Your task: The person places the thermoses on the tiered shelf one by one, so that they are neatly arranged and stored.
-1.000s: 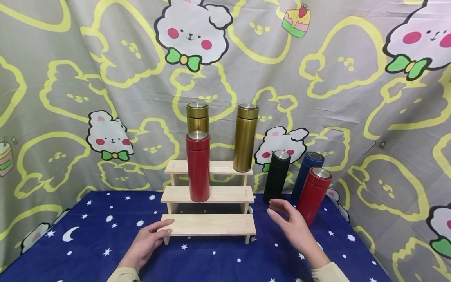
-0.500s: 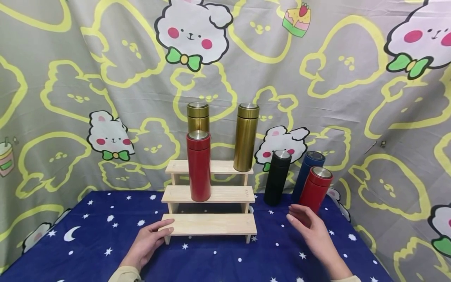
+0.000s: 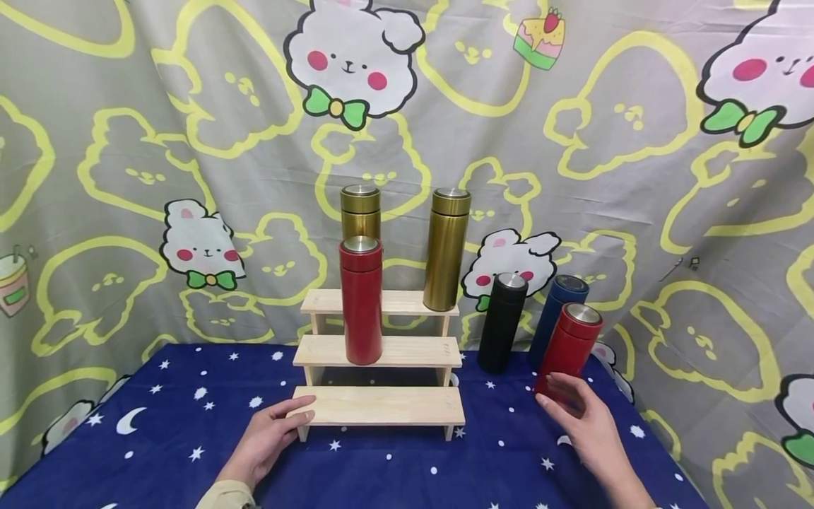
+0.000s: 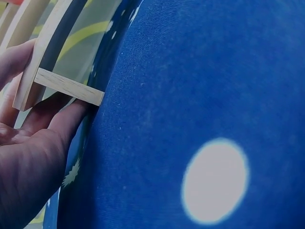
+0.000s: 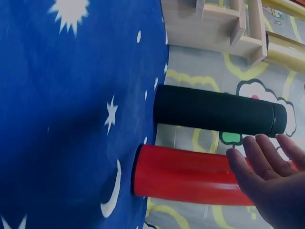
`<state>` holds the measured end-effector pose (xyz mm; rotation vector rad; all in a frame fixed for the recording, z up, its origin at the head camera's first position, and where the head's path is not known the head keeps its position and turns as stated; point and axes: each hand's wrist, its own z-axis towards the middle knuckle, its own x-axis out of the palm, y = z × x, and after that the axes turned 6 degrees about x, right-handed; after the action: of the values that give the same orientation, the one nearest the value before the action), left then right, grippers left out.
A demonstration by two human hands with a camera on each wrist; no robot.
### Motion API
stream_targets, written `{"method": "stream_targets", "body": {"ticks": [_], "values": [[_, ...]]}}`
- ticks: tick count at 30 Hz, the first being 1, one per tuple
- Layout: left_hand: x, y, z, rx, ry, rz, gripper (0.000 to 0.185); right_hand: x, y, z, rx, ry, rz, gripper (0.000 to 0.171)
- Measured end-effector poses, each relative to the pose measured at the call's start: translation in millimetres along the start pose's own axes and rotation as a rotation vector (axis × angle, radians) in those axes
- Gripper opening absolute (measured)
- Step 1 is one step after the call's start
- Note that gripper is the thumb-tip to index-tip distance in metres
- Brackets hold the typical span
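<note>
Right hand (image 3: 588, 424) is held with fingers extended and relaxed, grasping nothing, directly in front of the lower body of a red cylindrical flask with a silver lid (image 3: 568, 349). The wrist view shows the fingertips (image 5: 243, 160) just at the flask's side (image 5: 190, 176); whether they actually touch it cannot be settled from either view. This flask stands upright on the dark blue tablecloth printed with white stars and moons (image 3: 159, 424), at the right of the table, just in front of a navy blue flask (image 3: 559, 311) and just beside a matte black flask with a silver lid (image 3: 502, 323).

Left hand (image 3: 270, 438) lies flat and released, fingers straight, resting against the left end of the bottom step of a pale three-tier wooden riser (image 3: 381, 404). The wrist view confirms the fingers (image 4: 62, 124) against the wooden leg (image 4: 66, 86) at that corner.

On the riser: a second red flask with a silver lid (image 3: 361, 300) stands upright on the middle step, left of centre. Two gold metallic flasks occupy the top step, one (image 3: 360, 211) directly behind the red flask and one (image 3: 446, 249) at the right end.

No brand, label or legible writing appears on any flask or on the riser. The grey backdrop cloth (image 3: 636, 177) carries printed white rabbits with green bows and yellow outlines, without text.
</note>
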<state>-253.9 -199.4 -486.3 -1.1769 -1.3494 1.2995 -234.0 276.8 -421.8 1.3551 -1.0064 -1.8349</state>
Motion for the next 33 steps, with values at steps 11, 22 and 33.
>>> {"method": "stream_targets", "body": {"ticks": [11, 22, 33], "values": [[-1.3, 2.1, 1.3, -0.004, 0.010, -0.009, 0.041, -7.3, -10.9, 3.4, 0.092, -0.059, -0.013, 0.060], [-2.9, 2.7, 1.4, -0.017, 0.000, 0.008, 0.042, -10.6, -20.2, 12.4, 0.148, -0.245, -0.057, 0.062], [-1.7, 1.7, 1.4, -0.012, 0.005, -0.007, 0.042, -20.7, -33.1, 33.8, 0.166, -0.182, 0.013, 0.089]]}}
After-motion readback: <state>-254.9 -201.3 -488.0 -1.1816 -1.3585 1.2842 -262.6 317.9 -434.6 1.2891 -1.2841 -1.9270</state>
